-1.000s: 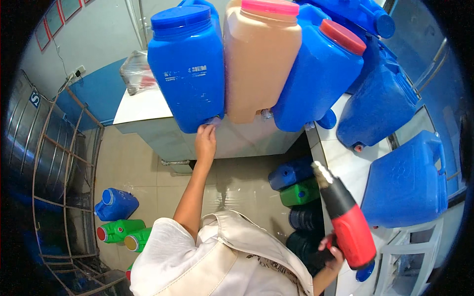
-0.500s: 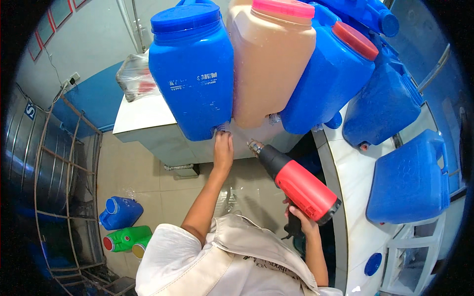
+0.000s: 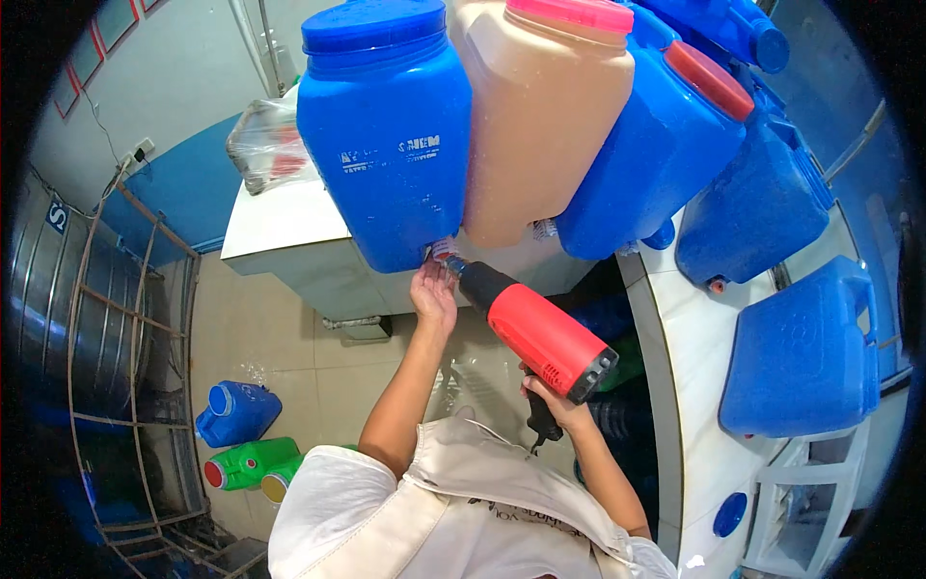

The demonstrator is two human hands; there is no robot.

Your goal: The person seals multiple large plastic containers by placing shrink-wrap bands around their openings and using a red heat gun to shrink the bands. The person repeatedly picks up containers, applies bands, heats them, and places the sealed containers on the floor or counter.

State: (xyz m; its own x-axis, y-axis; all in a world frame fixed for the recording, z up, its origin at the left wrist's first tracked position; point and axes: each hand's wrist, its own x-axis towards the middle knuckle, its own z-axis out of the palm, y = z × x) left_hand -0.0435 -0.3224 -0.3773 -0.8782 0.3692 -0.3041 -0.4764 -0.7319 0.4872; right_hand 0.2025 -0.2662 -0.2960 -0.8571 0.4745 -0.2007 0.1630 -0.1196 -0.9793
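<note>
My right hand grips the black handle of a red and black heat gun. The gun's nozzle points up and left, close to a small fitting in clear printed plastic wrap low on the front of a tall blue jug. Just under that fitting is my left hand, palm turned up and fingers stretched toward the wrap; whether they touch it I cannot tell. A peach-coloured jug with a pink lid stands to the right, with its own wrapped fitting.
A blue jug with a red lid and more blue containers line the right-hand counter. On the floor at left lie a blue jug and a green jug. A metal rack stands far left. A wrapped bundle sits on the white ledge.
The heat gun has moved left and up, bringing its nozzle to the wrapped fitting. My left hand has turned palm up and loosened from its pinch there. The view has shifted slightly.
</note>
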